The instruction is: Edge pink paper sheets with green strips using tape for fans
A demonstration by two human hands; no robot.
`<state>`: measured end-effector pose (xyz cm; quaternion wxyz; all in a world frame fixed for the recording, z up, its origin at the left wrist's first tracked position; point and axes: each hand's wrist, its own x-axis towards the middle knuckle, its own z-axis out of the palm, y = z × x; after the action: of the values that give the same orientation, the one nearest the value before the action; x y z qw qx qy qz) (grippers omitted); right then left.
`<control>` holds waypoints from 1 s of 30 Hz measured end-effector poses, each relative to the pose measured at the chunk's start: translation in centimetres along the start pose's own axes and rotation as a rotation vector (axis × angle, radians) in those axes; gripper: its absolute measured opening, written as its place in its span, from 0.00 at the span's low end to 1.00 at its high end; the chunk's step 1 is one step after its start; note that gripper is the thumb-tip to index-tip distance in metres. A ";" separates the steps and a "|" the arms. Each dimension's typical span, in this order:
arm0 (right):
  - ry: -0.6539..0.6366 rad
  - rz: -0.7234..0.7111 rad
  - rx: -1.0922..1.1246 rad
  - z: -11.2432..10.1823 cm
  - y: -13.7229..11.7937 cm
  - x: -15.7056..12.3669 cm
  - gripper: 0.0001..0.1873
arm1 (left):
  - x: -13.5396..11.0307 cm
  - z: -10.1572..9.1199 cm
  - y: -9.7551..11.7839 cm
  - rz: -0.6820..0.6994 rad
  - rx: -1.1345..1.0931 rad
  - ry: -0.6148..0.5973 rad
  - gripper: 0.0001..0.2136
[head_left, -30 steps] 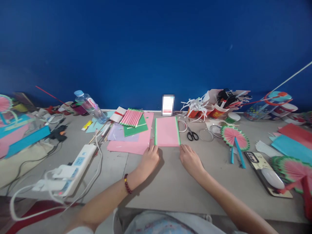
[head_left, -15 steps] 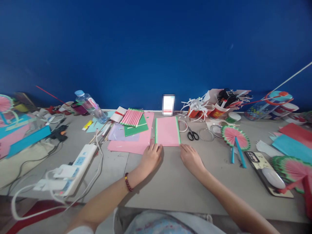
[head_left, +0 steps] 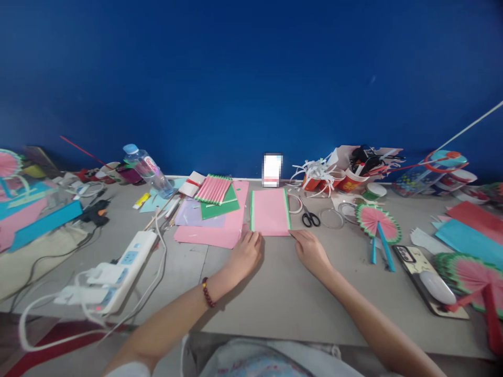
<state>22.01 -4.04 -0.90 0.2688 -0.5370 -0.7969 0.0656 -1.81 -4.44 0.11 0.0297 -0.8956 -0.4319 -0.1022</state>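
A pink sheet of paper (head_left: 269, 212) with green strips along its left and right edges lies flat on the table in front of me. My left hand (head_left: 247, 254) is at its near left corner, fingers bent and close together on the paper's edge. At the near right corner, my right hand (head_left: 311, 253) has its fingertips closed on the edge, the thumb mostly hidden beneath. Left of the sheet lies a pleated pink paper (head_left: 214, 189) with green edges, on top of green paper (head_left: 220, 208) and larger pink paper (head_left: 208, 236).
Black-handled scissors (head_left: 310, 218) and rolls of tape (head_left: 332, 218) lie to the right, near a round paper fan (head_left: 378, 224). Farther right is a phone (head_left: 416, 275) with a white mouse (head_left: 437, 287) on it. A power strip (head_left: 128, 269) and a bottle (head_left: 149, 170) are on the left.
The fingers of my right hand have shifted slightly at the corner, with the index finger straighter. The sheet stays in place; the view has moved slightly.
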 end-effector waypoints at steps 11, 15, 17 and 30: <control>0.004 -0.013 0.112 -0.3 0.9 0.3 0.24 | 0.1 -0.8 0.7 -0.026 -0.017 0.016 0.22; -0.067 -0.072 -0.048 -0.6 0.2 0.3 0.23 | 0.2 -0.7 0.8 -0.033 -0.023 0.021 0.22; -0.102 -0.086 -0.175 -0.7 -0.4 0.2 0.22 | 0.2 -0.7 0.8 -0.033 -0.025 0.023 0.22; -0.153 -0.117 -0.483 -0.1 -4.1 -0.7 0.22 | 0.3 -0.5 1.7 -0.101 0.033 0.007 0.23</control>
<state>18.87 -6.34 0.53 0.0751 -0.5322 -0.8371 -0.1019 -0.36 -5.37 0.75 0.0410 -0.8717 -0.4780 -0.0997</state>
